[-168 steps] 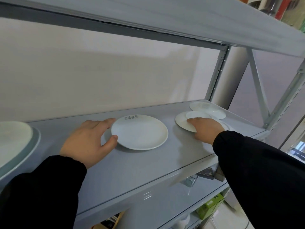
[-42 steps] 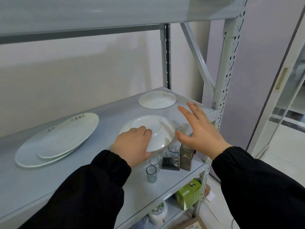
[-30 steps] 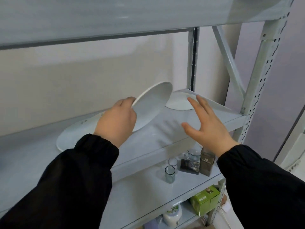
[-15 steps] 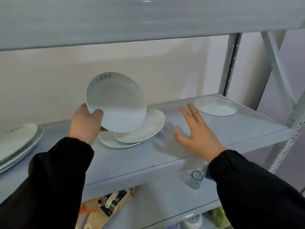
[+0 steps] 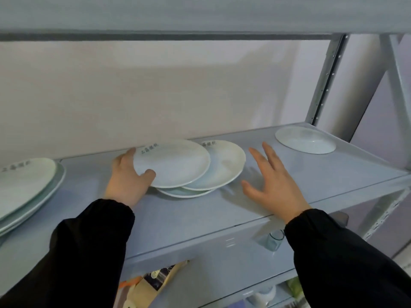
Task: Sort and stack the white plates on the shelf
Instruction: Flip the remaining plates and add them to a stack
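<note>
My left hand (image 5: 127,181) grips the left rim of a white plate (image 5: 175,162) with grey writing, thumb on top. That plate lies face up on two other white plates (image 5: 222,167) in a loose, offset pile in the middle of the grey shelf (image 5: 200,216). My right hand (image 5: 272,185) hovers to the right of the pile, fingers spread, holding nothing. One white plate (image 5: 305,142) lies alone at the shelf's far right corner. A stack of larger plates (image 5: 24,183) sits at the left edge.
The shelf above (image 5: 200,14) hangs low over the plates. Metal uprights and a brace (image 5: 324,78) stand at the right. On the shelf below are a small glass (image 5: 274,238) and packets (image 5: 153,283). A wall closes the back.
The plate my left hand held tilted in the air now lies flat on top of the middle pile. My right hand stays open beside the pile.
</note>
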The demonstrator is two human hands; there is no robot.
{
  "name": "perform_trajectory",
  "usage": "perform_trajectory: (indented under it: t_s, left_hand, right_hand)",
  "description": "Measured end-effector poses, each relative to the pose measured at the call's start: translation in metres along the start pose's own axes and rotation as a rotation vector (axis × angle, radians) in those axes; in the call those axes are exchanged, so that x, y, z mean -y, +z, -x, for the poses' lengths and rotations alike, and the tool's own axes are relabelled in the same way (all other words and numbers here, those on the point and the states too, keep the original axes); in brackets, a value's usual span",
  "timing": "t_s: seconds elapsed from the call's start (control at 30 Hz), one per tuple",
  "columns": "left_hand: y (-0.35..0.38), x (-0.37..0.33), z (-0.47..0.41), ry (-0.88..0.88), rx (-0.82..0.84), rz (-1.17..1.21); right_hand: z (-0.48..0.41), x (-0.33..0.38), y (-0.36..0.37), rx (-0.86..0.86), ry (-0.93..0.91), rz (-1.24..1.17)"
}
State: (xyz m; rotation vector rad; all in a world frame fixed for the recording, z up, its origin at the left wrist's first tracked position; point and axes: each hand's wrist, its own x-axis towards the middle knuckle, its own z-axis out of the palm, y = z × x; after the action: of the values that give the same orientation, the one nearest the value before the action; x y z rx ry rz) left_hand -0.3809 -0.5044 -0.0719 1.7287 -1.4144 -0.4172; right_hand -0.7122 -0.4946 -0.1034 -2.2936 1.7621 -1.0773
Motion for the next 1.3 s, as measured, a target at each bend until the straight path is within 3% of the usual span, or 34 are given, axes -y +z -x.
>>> perform_trajectory:
  t_s: [0.13, 0.87, 1.3]
  left_hand:
    - [0.004, 0.004, 0.002, 0.108, -0.002, -0.021]
    - [0.008, 0.013, 0.004, 0.27, 0.03, 0.071]
    - [0.014, 0.0, 0.014, 0.594, -0.036, -0.278]
  right_hand:
    - [-0.001, 0.002, 0.002, -0.003, 0.009, 0.026]
    - [0.005, 0.013, 0.0, 0.021, 0.164, 0.045]
    - [0.003, 0.008, 0.0, 0.038, 0.144, 0.015]
